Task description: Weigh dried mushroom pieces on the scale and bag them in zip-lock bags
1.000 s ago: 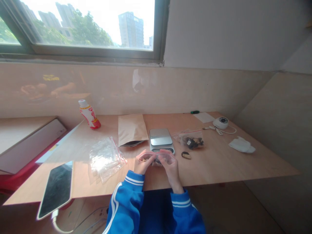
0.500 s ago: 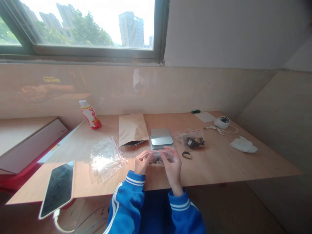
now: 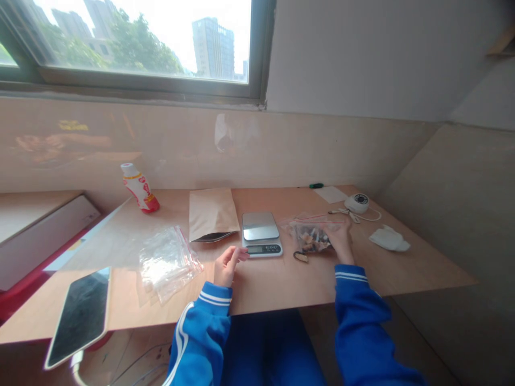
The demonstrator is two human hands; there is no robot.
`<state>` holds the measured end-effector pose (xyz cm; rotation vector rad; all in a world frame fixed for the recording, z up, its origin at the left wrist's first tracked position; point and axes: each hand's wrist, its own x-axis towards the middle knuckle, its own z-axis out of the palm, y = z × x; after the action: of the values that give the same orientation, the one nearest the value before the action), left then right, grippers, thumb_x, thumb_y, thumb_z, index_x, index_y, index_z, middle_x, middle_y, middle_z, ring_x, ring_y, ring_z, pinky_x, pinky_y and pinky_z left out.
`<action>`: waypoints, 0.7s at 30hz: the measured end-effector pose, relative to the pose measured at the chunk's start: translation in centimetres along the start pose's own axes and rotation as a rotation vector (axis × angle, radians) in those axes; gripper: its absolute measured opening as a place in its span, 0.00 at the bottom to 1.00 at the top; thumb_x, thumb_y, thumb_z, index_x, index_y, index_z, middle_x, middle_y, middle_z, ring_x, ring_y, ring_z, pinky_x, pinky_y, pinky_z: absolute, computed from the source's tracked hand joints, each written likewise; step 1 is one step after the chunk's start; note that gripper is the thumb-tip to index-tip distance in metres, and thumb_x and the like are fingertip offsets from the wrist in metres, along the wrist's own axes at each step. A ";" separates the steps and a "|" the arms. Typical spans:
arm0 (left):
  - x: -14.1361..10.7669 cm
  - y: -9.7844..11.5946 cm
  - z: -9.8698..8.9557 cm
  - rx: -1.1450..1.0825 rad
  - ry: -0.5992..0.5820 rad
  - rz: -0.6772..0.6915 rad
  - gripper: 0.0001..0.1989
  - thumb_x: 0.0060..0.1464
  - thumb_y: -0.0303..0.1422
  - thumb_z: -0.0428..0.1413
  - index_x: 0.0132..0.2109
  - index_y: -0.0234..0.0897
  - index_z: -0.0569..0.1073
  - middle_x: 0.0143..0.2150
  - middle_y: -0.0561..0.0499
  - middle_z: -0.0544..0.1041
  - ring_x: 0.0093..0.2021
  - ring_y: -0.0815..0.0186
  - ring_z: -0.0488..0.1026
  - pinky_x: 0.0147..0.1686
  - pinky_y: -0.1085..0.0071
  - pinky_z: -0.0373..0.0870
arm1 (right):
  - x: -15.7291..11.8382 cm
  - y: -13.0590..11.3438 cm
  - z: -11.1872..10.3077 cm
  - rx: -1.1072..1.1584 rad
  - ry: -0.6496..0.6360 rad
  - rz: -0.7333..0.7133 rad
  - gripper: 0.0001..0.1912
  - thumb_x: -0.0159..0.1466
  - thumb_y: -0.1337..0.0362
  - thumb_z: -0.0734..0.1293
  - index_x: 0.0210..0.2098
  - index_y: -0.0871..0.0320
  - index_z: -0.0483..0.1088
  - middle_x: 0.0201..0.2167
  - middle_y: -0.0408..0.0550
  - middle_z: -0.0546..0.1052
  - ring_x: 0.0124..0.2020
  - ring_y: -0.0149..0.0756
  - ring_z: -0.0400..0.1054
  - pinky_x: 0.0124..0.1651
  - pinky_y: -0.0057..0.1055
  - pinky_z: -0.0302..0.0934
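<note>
My right hand (image 3: pixel 340 236) grips the right side of a clear zip bag (image 3: pixel 310 239) filled with dark and tan dried pieces, possibly dried mushroom. This bag is over the spot where another clear bag lies, and it partly covers it. A single dark-rimmed, tan piece (image 3: pixel 301 258) rests on the table just in front. Beside the front left corner of a digital kitchen scale (image 3: pixel 260 227), my left hand (image 3: pixel 228 264) has its fingers loosely bent and apart, holding nothing. The scale's steel plate bears nothing.
Left of the scale lie a brown paper pouch (image 3: pixel 213 215) and several flat clear zip bags (image 3: pixel 169 262). A red-and-white bottle (image 3: pixel 140 188) stands behind them. A phone (image 3: pixel 80 308) overhangs the front edge. At right are a white camera (image 3: pixel 357 203) and white tissue (image 3: pixel 389 238).
My right hand has carried the filled bag from in front of the scale to the right. My left hand has let go of it, and the scale's display now shows.
</note>
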<state>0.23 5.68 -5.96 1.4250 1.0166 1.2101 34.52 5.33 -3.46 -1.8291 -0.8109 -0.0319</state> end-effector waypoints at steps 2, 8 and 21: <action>0.0 0.0 0.1 0.003 0.007 -0.005 0.19 0.56 0.46 0.51 0.37 0.35 0.77 0.29 0.48 0.80 0.31 0.65 0.74 0.34 0.70 0.68 | -1.9 -0.2 -0.1 -0.089 0.214 -0.076 0.40 0.53 0.54 0.69 0.59 0.67 0.55 0.57 0.72 0.63 0.59 0.64 0.56 0.57 0.63 0.47; 0.1 -0.2 0.1 0.005 0.037 -0.029 0.19 0.56 0.46 0.51 0.37 0.35 0.76 0.28 0.49 0.79 0.29 0.66 0.73 0.32 0.72 0.66 | -7.0 1.4 1.6 -0.229 0.056 -0.438 0.21 0.65 0.55 0.56 0.52 0.60 0.63 0.54 0.63 0.67 0.57 0.52 0.60 0.57 0.53 0.52; 1.1 -0.9 -1.3 0.406 0.396 0.190 0.15 0.56 0.37 0.51 0.48 0.39 0.73 0.45 0.45 0.75 0.42 0.61 0.72 0.45 0.62 0.70 | -10.1 1.3 0.6 -0.255 -0.397 -0.547 0.14 0.62 0.59 0.61 0.45 0.51 0.70 0.52 0.53 0.69 0.54 0.49 0.61 0.55 0.52 0.54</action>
<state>-0.94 7.11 -6.62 1.6568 1.4902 1.5261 27.23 0.44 -8.67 -1.8188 -1.6352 -0.1301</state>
